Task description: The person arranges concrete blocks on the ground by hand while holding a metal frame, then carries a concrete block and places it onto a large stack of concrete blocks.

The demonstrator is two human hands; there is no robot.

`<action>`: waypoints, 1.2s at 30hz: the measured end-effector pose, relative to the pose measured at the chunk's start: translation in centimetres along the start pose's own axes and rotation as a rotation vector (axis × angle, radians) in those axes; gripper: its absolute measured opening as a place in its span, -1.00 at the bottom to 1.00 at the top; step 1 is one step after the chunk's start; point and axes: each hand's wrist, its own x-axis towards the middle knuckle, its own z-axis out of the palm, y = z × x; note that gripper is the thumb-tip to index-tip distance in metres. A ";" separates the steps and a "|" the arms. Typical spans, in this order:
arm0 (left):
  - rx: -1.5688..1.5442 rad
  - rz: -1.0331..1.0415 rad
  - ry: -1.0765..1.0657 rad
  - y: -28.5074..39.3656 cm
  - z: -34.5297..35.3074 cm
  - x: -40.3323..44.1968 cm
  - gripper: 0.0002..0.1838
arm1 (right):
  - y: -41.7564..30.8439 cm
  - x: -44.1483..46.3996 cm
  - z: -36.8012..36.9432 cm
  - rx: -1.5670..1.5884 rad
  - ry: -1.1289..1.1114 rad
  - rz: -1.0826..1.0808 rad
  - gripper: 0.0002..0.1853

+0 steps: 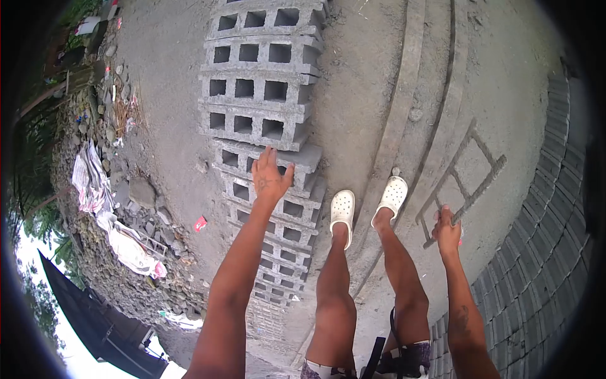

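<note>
My left hand (271, 180) is over the row of grey hollow concrete blocks (297, 120), fingers spread, at the gap where one block leans away from its neighbour. Its fingertips appear to touch a block's edge. Off to the right, my right hand (447, 234) hangs low with its fingers curled together. A small red bit shows beside it, but what the hand holds, if anything, cannot be made out. Just beyond that hand lies a dark ladder-shaped outline (459, 186) on the ground, about the shape of a block's end face.
My feet in white clogs (343, 211) stand on the dirt beside long ground ridges (404, 95). More stacked blocks (536, 278) curve along the right. Rubble with stones (142, 191) and torn white sacks (129, 246) lies at the left.
</note>
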 end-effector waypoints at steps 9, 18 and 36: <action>-0.185 -0.610 -0.332 1.8 7.8 12.6 -0.37 | -3.1 -0.5 -9.7 -0.516 0.084 -0.129 -0.45; -0.206 -0.451 -0.318 -0.1 8.4 11.7 -0.59 | -12.1 0.1 1.6 -0.474 -0.198 -0.222 -0.48; -0.344 -0.530 -0.137 0.9 8.5 11.6 -0.51 | -30.3 -1.1 23.4 -0.610 -0.431 -0.463 -0.52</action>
